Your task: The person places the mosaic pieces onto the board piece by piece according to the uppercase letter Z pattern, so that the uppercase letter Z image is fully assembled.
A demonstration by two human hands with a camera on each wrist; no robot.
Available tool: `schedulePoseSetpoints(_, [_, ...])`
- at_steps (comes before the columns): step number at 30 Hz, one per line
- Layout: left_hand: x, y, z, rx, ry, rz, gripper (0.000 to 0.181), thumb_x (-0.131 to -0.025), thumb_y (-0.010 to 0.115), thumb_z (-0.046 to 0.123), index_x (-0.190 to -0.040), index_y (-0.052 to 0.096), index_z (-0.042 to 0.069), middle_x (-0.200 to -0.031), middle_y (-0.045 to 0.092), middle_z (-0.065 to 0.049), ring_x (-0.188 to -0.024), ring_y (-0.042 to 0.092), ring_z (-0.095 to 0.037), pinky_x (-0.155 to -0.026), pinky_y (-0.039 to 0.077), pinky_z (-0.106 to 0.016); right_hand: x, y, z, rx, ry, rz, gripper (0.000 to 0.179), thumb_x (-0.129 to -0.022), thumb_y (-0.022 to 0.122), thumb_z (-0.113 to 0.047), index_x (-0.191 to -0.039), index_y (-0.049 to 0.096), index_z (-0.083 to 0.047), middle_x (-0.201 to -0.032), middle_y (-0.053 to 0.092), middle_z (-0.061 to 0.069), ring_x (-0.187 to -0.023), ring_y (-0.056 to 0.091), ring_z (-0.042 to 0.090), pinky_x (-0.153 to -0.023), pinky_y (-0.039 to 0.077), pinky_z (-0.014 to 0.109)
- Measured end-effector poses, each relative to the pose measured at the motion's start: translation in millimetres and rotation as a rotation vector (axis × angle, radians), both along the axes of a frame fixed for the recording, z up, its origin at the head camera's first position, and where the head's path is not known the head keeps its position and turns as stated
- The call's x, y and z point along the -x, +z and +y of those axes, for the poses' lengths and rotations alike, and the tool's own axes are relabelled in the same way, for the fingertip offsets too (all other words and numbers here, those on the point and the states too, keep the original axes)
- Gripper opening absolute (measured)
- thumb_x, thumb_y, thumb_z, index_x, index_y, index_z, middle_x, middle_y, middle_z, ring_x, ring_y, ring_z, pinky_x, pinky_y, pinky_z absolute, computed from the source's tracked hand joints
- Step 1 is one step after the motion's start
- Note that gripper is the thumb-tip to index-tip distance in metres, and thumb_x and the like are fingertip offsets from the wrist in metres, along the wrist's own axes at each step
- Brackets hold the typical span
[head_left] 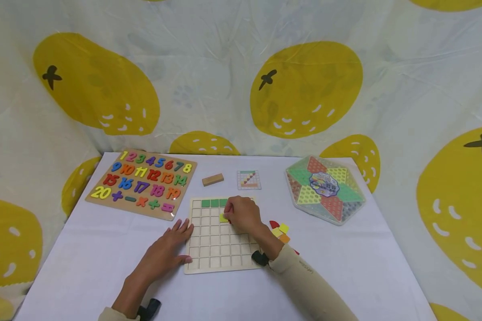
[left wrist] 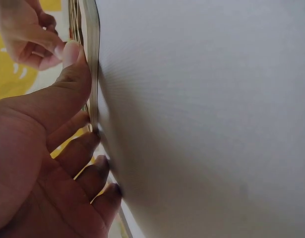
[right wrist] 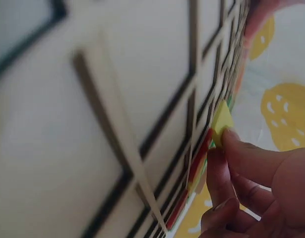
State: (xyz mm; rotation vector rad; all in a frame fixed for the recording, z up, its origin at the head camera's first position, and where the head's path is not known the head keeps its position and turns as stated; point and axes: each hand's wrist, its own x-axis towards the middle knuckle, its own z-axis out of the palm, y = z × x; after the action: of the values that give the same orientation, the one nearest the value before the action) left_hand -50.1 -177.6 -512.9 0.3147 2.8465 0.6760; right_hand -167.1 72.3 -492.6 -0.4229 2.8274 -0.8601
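A wooden grid board (head_left: 205, 251) lies flat in front of me, with green square tiles (head_left: 214, 203) in its far row. My right hand (head_left: 245, 216) is over the far part of the grid, pinching a yellow tile (right wrist: 221, 121) between thumb and fingers. Right beside that tile, red pieces (right wrist: 198, 161) sit in the grid, partly hidden by this hand in the head view. At the board's left edge rests my left hand (head_left: 166, 246), fingers stretched out and thumb touching the rim.
Loose yellow, orange and red pieces (head_left: 283, 228) lie right of the board, partly behind my right forearm. Behind it are a wooden block (head_left: 213, 179) and a pattern card (head_left: 248, 180). A number puzzle (head_left: 124, 209) lies at left, a hexagonal Chinese checkers board (head_left: 324, 185) at right.
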Motion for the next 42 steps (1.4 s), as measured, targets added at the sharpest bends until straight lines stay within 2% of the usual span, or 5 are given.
schedulePoseSetpoints(8, [-0.4, 1.0, 1.0, 0.004, -0.001, 0.004, 0.099, -0.079, 0.093, 0.034, -0.162, 0.044, 0.012, -0.172, 0.034, -0.009, -0.164, 0.025, -0.035, -0.130, 0.028, -0.060, -2.5, -1.8, -1, -0.079, 0.057, 0.024, 0.018, -0.089, 0.087, -0.016, -0.083, 0.071, -0.021, -0.073, 0.060, -0.008, -0.070, 0.056, 0.010, -0.059, 0.044, 0.025])
schedulePoseSetpoints(18, [-2.1, 0.6, 0.8, 0.004, -0.003, 0.015, 0.098, -0.080, 0.093, 0.034, -0.162, 0.044, 0.012, -0.172, 0.034, -0.009, -0.164, 0.024, -0.035, -0.130, 0.028, -0.060, -2.4, 3.6, 25, 0.064, 0.134, -0.056, 0.019, -0.085, 0.090, -0.017, -0.096, 0.075, -0.019, -0.084, 0.067, -0.009, -0.080, 0.061, 0.011, -0.073, 0.050, 0.028])
schedulePoseSetpoints(23, [-1.4, 0.3, 0.5, 0.006, -0.003, 0.014, 0.098, -0.080, 0.093, 0.034, -0.162, 0.043, 0.012, -0.172, 0.034, -0.009, -0.164, 0.024, -0.035, -0.130, 0.028, -0.060, -2.9, 9.6, 48, 0.103, 0.090, -0.087, 0.021, -0.085, 0.091, -0.016, -0.100, 0.077, -0.019, -0.086, 0.068, -0.008, -0.081, 0.060, 0.014, -0.075, 0.049, 0.031])
schedulePoseSetpoints(35, [-0.6, -0.1, -1.3, -0.005, -0.004, 0.006, 0.097, -0.081, 0.092, 0.033, -0.162, 0.044, 0.012, -0.172, 0.034, -0.010, -0.164, 0.023, -0.036, -0.131, 0.027, -0.060, -5.0, 14.6, 115, 0.071, -0.049, -0.138, 0.015, -0.090, 0.085, -0.015, -0.102, 0.077, -0.017, -0.087, 0.068, -0.003, -0.065, 0.058, 0.019, -0.056, 0.049, 0.028])
schedulePoseSetpoints(42, [-1.4, -0.7, -1.9, -0.009, -0.003, 0.007, 0.097, -0.081, 0.092, 0.033, -0.162, 0.043, 0.013, -0.173, 0.033, -0.009, -0.164, 0.023, -0.035, -0.130, 0.027, -0.060, -11.7, 7.8, 138, -0.084, -0.099, -0.143, 0.023, -0.083, 0.093, -0.022, -0.099, 0.076, -0.020, -0.095, 0.069, -0.001, -0.089, 0.058, 0.019, -0.079, 0.049, 0.033])
